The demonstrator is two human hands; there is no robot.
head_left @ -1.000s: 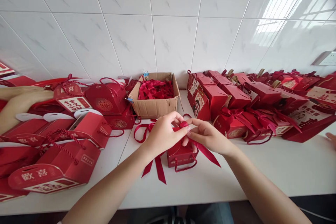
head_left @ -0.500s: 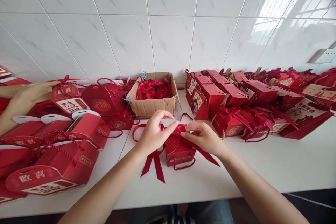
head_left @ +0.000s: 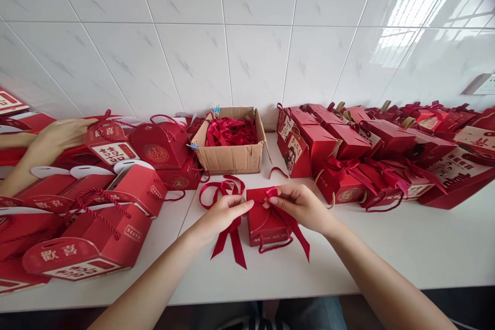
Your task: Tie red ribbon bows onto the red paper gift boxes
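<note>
A small red box (head_left: pixel 266 226) with a twisted cord handle sits on the white table in front of me. My right hand (head_left: pixel 300 205) pinches a red ribbon (head_left: pixel 296 227) over the top of the box, and one tail hangs down the box's right side. At the box's upper left edge is my left hand (head_left: pixel 228 210), thumb and fingertips close together; what they hold, if anything, is too small to tell. Looped red ribbon (head_left: pixel 234 240) lies beside the box on the left, partly under my left hand, with two tails toward me.
Behind stands a cardboard box (head_left: pixel 232 159) of red ribbons. Red gift boxes (head_left: pixel 88 237) crowd the left, where another person's hand (head_left: pixel 64 136) touches one. More gift boxes (head_left: pixel 348 139), some with bows, line the right. A tiled wall rises behind.
My left hand has come down from above the box to its upper left edge, its fingers closing. The ribbon tail on the right hangs closer to the box. The view has shifted slightly.
</note>
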